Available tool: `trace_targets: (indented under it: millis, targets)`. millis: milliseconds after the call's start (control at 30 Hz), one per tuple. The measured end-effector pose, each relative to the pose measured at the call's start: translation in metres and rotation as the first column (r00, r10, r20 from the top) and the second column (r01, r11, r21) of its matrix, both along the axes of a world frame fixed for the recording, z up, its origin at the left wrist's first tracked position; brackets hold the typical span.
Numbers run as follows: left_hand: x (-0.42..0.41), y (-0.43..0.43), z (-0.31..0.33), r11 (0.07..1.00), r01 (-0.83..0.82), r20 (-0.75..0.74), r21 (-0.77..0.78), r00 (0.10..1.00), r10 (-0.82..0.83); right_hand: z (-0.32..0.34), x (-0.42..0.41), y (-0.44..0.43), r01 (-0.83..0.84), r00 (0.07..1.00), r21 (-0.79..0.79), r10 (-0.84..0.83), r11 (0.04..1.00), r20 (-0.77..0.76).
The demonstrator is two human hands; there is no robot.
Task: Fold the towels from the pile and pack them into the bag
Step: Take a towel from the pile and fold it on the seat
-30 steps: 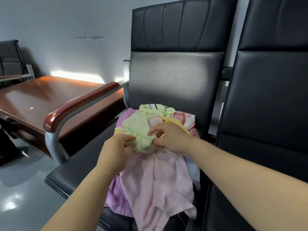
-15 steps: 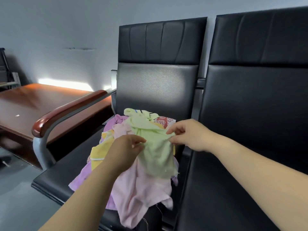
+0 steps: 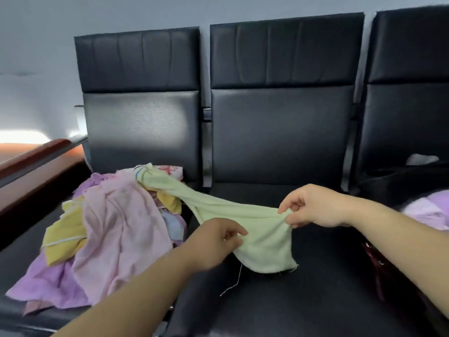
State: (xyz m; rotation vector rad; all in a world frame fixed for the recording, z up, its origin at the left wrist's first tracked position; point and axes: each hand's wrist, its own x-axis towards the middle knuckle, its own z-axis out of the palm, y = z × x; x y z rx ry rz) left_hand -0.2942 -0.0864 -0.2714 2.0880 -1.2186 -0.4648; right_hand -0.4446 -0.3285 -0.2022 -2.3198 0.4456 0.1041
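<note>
Now holds a pale green towel [image 3: 262,229] stretched out above the middle seat [image 3: 303,300] of a row of black chairs. Pinches its near-left edge with the left hand [image 3: 213,242], thumb and fingers [image 3: 233,233] closed on a fold of the cloth. Pinches its right corner with the right hand [image 3: 313,205], thumb and forefinger tight on the fabric, the other fingers curled above.

Between the two hands, cloth sagging into a pouch with a frayed lower edge and a loose thread [image 3: 233,283] dangling toward the seat. Far end of the towel trailing left and away, lying on the pile [image 3: 116,227] on the left seat [image 3: 21,251].

In that pile, uppermost, a pink towel [image 3: 126,229] spread wide. To its left, a yellow towel [image 3: 65,237]. Under both, at the near left, a lilac towel [image 3: 48,283]. At the far side, against the backrest, a white towel with a red print [image 3: 170,170]. At the right edge of the heap, a pale blue towel [image 3: 173,224] peeking out.

Left of the pile, a brown wooden armrest [image 3: 31,154], and past it a strip of reddish bench [image 3: 58,166], blurred.

On the right seat, just beside the right forearm, a dark bag [image 3: 393,176] with its mouth up and lilac cloth [image 3: 427,210] inside; cannot tell how many pieces. Behind the bag, against the backrest, something white [image 3: 422,159], too blurred to name. Behind the chairs, a plain grey wall [image 3: 48,25].
</note>
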Motion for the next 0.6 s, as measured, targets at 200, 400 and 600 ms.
trace_targets:
  millis: [200,400,600]
  targets:
    - [-0.036,-0.038,-0.019,0.992,0.077,0.073,0.095,0.994,-0.084,-0.040,-0.079,-0.038,0.080,0.993,-0.084,-0.087,0.993,-0.082]
    - [-0.045,-0.062,-0.024,0.990,0.078,0.177,0.121,0.979,-0.099,-0.058,-0.096,-0.036,0.172,0.982,-0.174,-0.184,0.970,-0.052]
    - [-0.047,-0.096,-0.040,0.975,0.143,0.243,0.168,0.953,-0.182,-0.080,-0.098,-0.026,0.122,0.968,-0.273,-0.175,0.954,-0.179]
